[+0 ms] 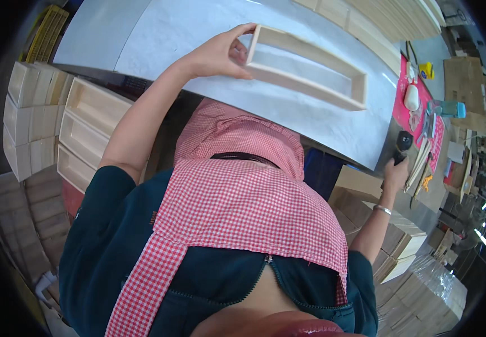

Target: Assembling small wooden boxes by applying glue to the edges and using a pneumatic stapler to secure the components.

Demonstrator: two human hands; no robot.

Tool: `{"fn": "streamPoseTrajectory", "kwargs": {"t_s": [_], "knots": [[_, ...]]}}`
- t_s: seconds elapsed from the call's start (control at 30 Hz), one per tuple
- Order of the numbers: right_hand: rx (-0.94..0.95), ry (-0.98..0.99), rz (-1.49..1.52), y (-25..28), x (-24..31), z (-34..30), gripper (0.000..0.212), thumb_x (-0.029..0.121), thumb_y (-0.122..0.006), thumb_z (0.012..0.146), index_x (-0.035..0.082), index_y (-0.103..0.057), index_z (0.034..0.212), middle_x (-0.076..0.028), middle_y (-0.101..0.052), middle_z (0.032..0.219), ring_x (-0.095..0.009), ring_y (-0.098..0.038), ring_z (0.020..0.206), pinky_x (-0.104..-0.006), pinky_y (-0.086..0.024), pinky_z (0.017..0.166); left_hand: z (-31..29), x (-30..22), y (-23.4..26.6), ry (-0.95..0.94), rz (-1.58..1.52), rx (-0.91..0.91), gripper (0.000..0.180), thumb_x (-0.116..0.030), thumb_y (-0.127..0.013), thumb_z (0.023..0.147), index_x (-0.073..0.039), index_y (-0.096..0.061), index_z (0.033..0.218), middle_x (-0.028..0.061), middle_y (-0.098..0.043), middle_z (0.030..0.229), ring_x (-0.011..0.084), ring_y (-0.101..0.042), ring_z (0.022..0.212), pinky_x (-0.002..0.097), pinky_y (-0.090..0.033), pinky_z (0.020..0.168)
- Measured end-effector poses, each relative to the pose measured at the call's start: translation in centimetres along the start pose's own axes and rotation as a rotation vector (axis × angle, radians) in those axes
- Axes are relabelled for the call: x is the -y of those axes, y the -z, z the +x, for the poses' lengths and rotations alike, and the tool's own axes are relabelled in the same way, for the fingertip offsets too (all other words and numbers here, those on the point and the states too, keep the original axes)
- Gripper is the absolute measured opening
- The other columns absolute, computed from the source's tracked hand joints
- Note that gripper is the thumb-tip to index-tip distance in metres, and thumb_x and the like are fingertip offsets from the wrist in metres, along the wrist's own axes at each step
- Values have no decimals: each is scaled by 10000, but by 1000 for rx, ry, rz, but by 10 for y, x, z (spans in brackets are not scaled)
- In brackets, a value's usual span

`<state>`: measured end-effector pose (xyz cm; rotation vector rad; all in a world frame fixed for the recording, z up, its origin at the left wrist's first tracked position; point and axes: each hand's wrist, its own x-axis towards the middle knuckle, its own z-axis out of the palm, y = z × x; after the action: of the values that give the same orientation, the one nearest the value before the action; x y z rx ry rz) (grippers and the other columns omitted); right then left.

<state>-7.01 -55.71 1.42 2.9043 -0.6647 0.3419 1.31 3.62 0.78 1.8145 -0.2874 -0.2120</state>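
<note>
A long, narrow frame of pale wood [310, 78] rests on the pale tabletop, and the tabletop shows through its middle. My left hand [223, 55] grips its left end, fingers at the far corner and thumb at the near one. Out to the right, at the table's end, my right hand [395, 173] is closed around the handle of a black hand tool [403, 141] with a rounded head. Its exact kind is too small to tell. A silver bangle circles my right wrist.
Pale wooden strips [366, 40] lie along the table's far side. Right of the table are a white squeeze bottle [412, 96], a yellow tape measure [426, 70] and thin sticks [418, 164]. Wooden boxes [85, 135] stand stacked at the left, cartons [361, 216] at the lower right.
</note>
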Motion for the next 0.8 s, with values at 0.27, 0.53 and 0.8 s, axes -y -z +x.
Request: {"fn": "streamPoseTrajectory", "kwargs": {"t_s": [0.27,0.53,0.8], "knots": [[99,-149,-70,-27,9,17,518,317,-640,890,4,-561,1296,-243,-702,1057,-448,-671,999,-518,-535,817,21,5,12,145,204,102,1063,-55,-837,661,-127,-309,1581,160,-640,1188,242,-611,937,331,-516,925],[203,-109,71,23,38,66,499,336,-685,878,8,-632,1249,-187,-710,1063,-400,-668,980,-462,-534,834,6,3,2,171,140,29,1084,-151,-821,652,-50,-277,1584,199,-441,1529,367,-483,1349,446,-396,1126],[-356,18,237,-84,58,224,493,359,-764,803,32,-642,1152,-194,-669,1111,-361,-663,961,-444,-538,849,4,-22,-16,290,75,9,923,-76,-791,735,-3,-348,1542,215,-513,1435,329,-559,1221,421,-474,1016]]}}
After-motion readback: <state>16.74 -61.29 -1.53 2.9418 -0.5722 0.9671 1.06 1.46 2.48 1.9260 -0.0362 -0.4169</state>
